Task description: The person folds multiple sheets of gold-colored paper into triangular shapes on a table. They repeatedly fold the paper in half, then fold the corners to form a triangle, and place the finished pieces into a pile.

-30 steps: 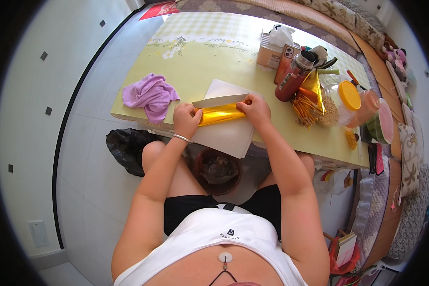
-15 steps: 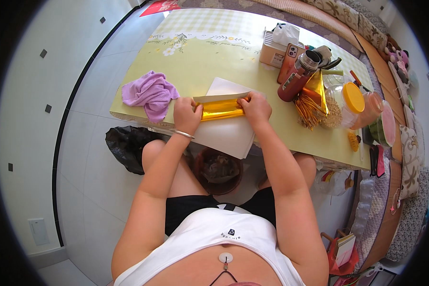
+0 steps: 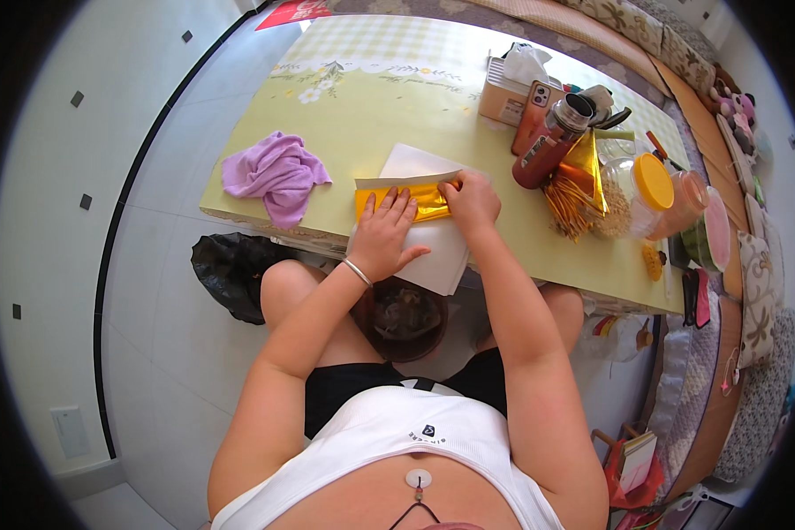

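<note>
A strip of shiny gold foil paper (image 3: 430,202), with a paler edge along its far side, lies folded across white sheets (image 3: 442,247) at the table's near edge. My left hand (image 3: 387,231) rests flat on the left part of the foil, fingers spread and thumb out to the side. At the right end, my right hand (image 3: 474,200) pinches the foil between thumb and curled fingers. To the left of both hands sits a crumpled purple cloth (image 3: 278,177).
On the table's right stand a dark red flask (image 3: 548,150), a phone (image 3: 536,115), a tissue box (image 3: 506,93), a bundle of gold foil pieces (image 3: 579,194) and a yellow-lidded jar (image 3: 654,181). Below are a bin (image 3: 402,322) and a black bag (image 3: 230,274).
My left hand has let go of the foil's left end, moved right and flattened onto it. My right hand keeps its pinch at the right end, and the foil now lies lower on the sheets.
</note>
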Demonstrator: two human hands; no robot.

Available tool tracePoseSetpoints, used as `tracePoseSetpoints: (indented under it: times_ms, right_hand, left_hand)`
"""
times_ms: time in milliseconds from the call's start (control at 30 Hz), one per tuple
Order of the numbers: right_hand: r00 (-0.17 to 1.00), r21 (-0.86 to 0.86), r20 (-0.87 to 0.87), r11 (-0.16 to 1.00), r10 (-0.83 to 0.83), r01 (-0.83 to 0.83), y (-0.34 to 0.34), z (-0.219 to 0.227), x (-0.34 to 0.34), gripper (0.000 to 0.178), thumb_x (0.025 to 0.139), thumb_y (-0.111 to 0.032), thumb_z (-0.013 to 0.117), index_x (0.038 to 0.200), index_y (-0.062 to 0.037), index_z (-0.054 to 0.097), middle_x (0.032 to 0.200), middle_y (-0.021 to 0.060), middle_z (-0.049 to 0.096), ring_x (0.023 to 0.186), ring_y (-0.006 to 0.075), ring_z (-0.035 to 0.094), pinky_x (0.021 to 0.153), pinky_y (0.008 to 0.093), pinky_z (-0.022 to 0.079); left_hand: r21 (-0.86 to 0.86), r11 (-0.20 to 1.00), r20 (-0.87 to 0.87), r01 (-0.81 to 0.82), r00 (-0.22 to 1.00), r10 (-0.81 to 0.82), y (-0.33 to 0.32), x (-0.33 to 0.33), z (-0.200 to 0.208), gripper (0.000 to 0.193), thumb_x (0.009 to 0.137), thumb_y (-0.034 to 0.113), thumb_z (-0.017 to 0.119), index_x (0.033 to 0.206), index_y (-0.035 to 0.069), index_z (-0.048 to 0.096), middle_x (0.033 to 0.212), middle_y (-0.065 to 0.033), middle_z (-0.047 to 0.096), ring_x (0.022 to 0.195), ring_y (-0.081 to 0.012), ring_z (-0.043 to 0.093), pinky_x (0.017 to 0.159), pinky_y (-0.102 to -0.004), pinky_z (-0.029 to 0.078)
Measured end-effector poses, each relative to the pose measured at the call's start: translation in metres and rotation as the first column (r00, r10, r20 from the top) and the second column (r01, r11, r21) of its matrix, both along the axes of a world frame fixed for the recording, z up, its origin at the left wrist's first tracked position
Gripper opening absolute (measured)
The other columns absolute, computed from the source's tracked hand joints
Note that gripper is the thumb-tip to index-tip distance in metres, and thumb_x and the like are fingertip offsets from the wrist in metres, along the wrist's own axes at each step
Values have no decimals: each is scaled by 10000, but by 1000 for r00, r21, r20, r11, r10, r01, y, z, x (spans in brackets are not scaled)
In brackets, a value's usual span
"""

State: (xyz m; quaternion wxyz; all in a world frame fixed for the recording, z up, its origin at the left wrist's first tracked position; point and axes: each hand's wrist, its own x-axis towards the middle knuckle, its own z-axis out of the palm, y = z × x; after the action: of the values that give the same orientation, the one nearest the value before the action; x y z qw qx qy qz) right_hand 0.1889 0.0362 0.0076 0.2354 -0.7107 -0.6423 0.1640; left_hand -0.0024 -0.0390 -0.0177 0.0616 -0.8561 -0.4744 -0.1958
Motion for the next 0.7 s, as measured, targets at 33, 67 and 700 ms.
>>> tracePoseSetpoints:
  times_ms: [33, 67, 700]
  right_hand:
    - [1000, -9, 8, 1000, 0, 0, 0, 1, 0, 252, 841, -349, 733, 982, -142, 759, 1014, 64, 716, 914, 282, 696, 761, 425, 554]
    - [1000, -17, 16, 1000, -3, 3, -1, 2, 0, 251, 845, -348, 729, 987, -143, 758, 1024, 63, 713, 925, 279, 694, 766, 425, 554]
    - [1000, 33, 0, 999, 31, -31, -1, -7, 8, 334, 864, -268, 704, 1151, -101, 672, 1129, 89, 684, 1012, 313, 668, 814, 434, 547]
  left_hand:
    - [-5, 1000, -1, -4, 1000, 4, 0, 0, 0, 835, 890, 645, 570, 1405, -10, 514, 1506, -209, 456, 1449, -360, 358, 1186, -569, 214]
    - [-10, 1000, -2, -5, 1000, 5, 0, 0, 0, 835, 889, 646, 571, 1408, -6, 512, 1507, -207, 456, 1451, -360, 354, 1188, -569, 209]
    - [-33, 999, -58, 35, 998, -37, 5, -4, 2, 700, 907, 657, 526, 1464, 233, 513, 1548, -200, 397, 1427, -442, 344, 1153, -645, 209]
